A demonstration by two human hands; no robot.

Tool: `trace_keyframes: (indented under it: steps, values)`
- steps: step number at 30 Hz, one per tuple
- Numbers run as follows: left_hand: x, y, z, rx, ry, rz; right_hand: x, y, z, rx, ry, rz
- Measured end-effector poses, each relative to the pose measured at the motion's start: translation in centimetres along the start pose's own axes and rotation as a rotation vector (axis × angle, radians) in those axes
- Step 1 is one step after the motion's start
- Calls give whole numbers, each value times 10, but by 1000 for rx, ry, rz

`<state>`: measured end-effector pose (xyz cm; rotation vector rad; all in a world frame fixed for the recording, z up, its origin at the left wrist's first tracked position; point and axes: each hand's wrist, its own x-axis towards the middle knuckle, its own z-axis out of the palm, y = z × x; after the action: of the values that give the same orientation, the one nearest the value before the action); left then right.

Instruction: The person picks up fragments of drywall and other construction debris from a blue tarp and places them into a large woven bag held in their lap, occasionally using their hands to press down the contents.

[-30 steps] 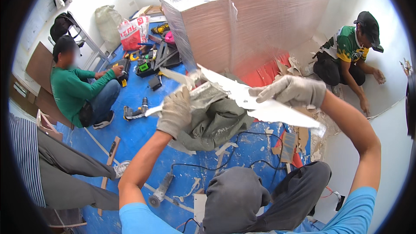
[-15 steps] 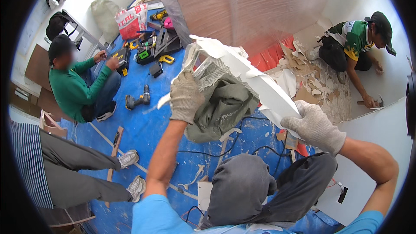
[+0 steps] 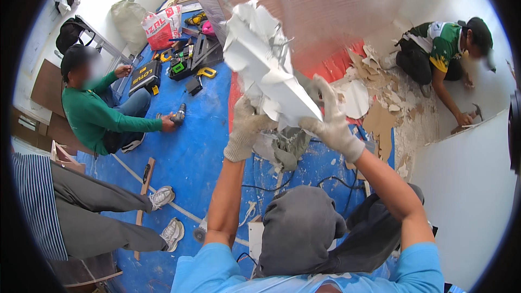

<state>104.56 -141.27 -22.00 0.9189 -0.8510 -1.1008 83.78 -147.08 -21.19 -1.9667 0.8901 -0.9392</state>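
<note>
Both my hands wear grey-white knit gloves and hold up a bundle of torn white sheet scraps (image 3: 266,68). My left hand (image 3: 247,127) is closed round the lower left of the bundle, its fingers partly hidden. My right hand (image 3: 335,125) grips the lower right end, the thumb below and the fingers raised over the edge. Crumpled beneath the bundle, a dusty grey-green sack (image 3: 290,144) is largely covered by the scraps and hands.
A crouching person (image 3: 434,54) holds a hammer (image 3: 477,112) at the right wall, by torn debris (image 3: 385,125). Another, squatting left, grasps a cordless drill (image 3: 178,115) near tools (image 3: 187,65). Someone stands at lower left. Black cable (image 3: 339,182) crosses the blue sheet (image 3: 168,179). A film-wrapped cabinet (image 3: 320,13) stands ahead.
The scraps have swung more upright and moved left. My right hand has come in toward my left. The person in green has reached down and taken hold of the drill.
</note>
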Motion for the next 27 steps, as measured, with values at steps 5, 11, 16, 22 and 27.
trace_keyframes:
  steps: [5,11,16,22,27]
  values:
    - [14,-14,-10,-180,-133,-104,27,-2,17,414,-109,309]
    - [99,19,-4,812,-577,278,61,13,-1,955,-136,269]
    - [125,47,72,1361,-683,557,66,47,-50,895,-36,89]
    - [89,55,116,818,249,963,86,10,-113,605,337,-130]
    - [-7,22,58,42,-212,-290,110,-51,-176,693,482,-243]
